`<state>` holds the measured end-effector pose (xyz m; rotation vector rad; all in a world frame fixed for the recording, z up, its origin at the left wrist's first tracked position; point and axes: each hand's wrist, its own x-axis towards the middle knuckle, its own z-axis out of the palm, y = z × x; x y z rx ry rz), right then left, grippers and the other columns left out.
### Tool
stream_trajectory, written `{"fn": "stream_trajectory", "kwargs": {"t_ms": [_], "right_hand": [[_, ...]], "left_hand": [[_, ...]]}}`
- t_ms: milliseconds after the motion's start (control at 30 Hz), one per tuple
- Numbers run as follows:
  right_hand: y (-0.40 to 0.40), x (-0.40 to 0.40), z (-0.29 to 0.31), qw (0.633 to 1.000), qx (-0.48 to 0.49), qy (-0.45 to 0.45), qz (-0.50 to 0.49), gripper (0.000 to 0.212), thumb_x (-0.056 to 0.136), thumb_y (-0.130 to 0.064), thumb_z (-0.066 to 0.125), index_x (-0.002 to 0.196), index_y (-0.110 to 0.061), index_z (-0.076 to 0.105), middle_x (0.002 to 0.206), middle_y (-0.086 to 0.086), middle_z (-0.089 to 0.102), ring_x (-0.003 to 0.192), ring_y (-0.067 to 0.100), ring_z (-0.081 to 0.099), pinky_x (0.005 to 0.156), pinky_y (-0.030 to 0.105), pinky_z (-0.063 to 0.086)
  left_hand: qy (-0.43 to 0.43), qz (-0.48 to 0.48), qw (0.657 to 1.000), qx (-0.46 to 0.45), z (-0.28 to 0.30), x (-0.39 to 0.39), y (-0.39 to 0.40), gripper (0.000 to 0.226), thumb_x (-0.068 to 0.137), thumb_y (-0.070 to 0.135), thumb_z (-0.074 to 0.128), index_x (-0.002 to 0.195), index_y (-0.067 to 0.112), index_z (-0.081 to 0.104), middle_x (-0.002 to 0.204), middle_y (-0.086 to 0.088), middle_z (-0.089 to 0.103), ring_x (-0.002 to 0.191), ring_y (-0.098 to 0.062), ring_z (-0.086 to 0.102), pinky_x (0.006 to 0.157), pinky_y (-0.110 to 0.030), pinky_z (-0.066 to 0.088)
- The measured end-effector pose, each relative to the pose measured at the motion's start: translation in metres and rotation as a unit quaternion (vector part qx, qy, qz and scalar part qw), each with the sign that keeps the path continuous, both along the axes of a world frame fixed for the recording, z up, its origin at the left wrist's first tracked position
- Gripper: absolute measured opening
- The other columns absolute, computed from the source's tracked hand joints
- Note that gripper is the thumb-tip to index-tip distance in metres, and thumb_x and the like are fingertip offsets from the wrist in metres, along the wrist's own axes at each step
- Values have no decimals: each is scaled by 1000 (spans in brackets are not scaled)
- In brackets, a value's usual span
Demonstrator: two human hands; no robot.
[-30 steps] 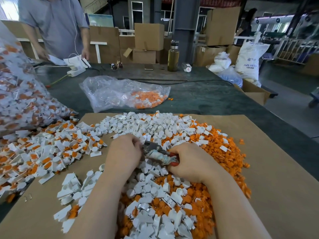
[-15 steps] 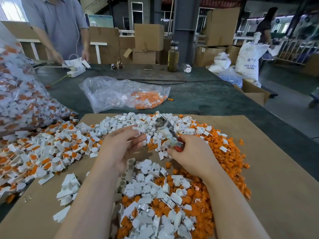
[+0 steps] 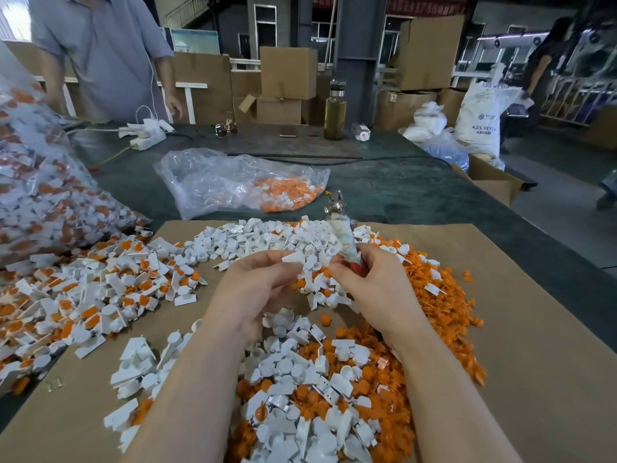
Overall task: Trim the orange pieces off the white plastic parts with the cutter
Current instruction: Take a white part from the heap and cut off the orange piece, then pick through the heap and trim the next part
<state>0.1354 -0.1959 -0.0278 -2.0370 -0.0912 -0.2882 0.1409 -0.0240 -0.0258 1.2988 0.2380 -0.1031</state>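
My right hand (image 3: pixel 374 289) grips the cutter (image 3: pixel 342 232) by its tape-wrapped handles, jaws pointing up and away over the pile. My left hand (image 3: pixel 253 285) pinches a white plastic part (image 3: pixel 293 257) at its fingertips, just left of the cutter and apart from the jaws. On the brown cardboard sheet (image 3: pixel 534 329) lie trimmed white parts (image 3: pixel 267 238) at the far middle, cut orange pieces (image 3: pixel 444 295) to the right, and untrimmed white-and-orange parts (image 3: pixel 83 295) heaped at the left. A mixed heap (image 3: pixel 317 396) sits between my forearms.
A big clear bag of untrimmed parts (image 3: pixel 36 182) bulges at the left edge. A smaller clear bag with orange scraps (image 3: pixel 240 182) lies beyond the cardboard. A person in a grey shirt (image 3: pixel 107 58) stands at the table's far left by a power strip (image 3: pixel 147 137). A bottle (image 3: pixel 335 110) stands at the back.
Both hands rose off the heap. The cutter swung from lying sideways to pointing upward, and my left hand opened outward, now showing a white part pinched at its fingertips.
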Motion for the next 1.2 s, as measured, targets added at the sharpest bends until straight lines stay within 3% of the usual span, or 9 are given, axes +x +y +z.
{"fn": "stream_trajectory", "kwargs": {"t_ms": [67, 133, 233, 333, 600, 800, 1033, 1200], "right_hand": [[1, -1, 1, 1000, 17, -9, 5, 6, 88, -29, 68, 90, -24, 65, 75, -11, 62, 71, -4, 58, 57, 11, 48], [2, -2, 2, 999, 35, -18, 5, 9, 87, -27, 71, 93, -25, 66, 79, -12, 66, 76, -1, 61, 61, 12, 50], [3, -3, 4, 998, 54, -30, 3, 13, 85, -23, 74, 96, -26, 67, 83, -14, 67, 77, -5, 62, 63, 10, 50], [3, -3, 3, 997, 64, -43, -1, 13, 84, -18, 75, 94, -23, 69, 78, -15, 66, 68, -11, 58, 59, 6, 43], [10, -4, 3, 995, 66, -76, 4, 17, 85, -18, 74, 97, -28, 67, 85, -18, 68, 81, -6, 63, 69, 8, 48], [13, -5, 3, 992, 75, -105, 2, 15, 88, -16, 71, 101, -23, 69, 78, -23, 66, 68, -10, 59, 60, 7, 44], [15, -4, -1, 992, -2, -116, -43, 11, 88, -26, 71, 90, -27, 60, 76, -16, 62, 74, -6, 58, 58, 7, 43], [17, -5, -2, 991, -43, -114, -62, 14, 88, -31, 70, 94, -29, 57, 80, -19, 60, 75, -2, 58, 60, 7, 44]], "left_hand": [[-11, 9, 999, 38, 0, -1, -2, 19, 73, 4, 82, 69, 22, 78, 78, -5, 76, 69, -18, 68, 60, -24, 52], [-18, 23, 999, 37, 0, -2, -3, 16, 74, 3, 81, 75, 19, 77, 75, -4, 74, 65, -17, 66, 54, -21, 50], [-29, 29, 999, 25, 1, -3, -5, 18, 76, -1, 79, 88, 10, 71, 78, -9, 71, 65, -18, 66, 59, -23, 56], [-39, 28, 998, 34, 3, -6, -9, 18, 77, -4, 78, 85, 8, 67, 78, -12, 72, 70, -22, 72, 68, -29, 61], [-45, 37, 997, 44, 7, -10, -15, 16, 73, 10, 84, 77, 10, 68, 67, -4, 73, 61, -14, 70, 65, -26, 60], [-39, 18, 999, 13, 10, -13, -18, 10, 78, 4, 79, 84, 6, 71, 78, -11, 77, 70, -19, 75, 62, -26, 59], [-44, 7, 999, 1, 10, -14, -21, 7, 77, 4, 79, 80, 5, 72, 77, -14, 76, 71, -19, 75, 61, -24, 58], [-51, 16, 999, -3, 9, -13, -20, 6, 76, 4, 79, 77, 5, 73, 77, -12, 76, 70, -18, 74, 61, -22, 56]]}}
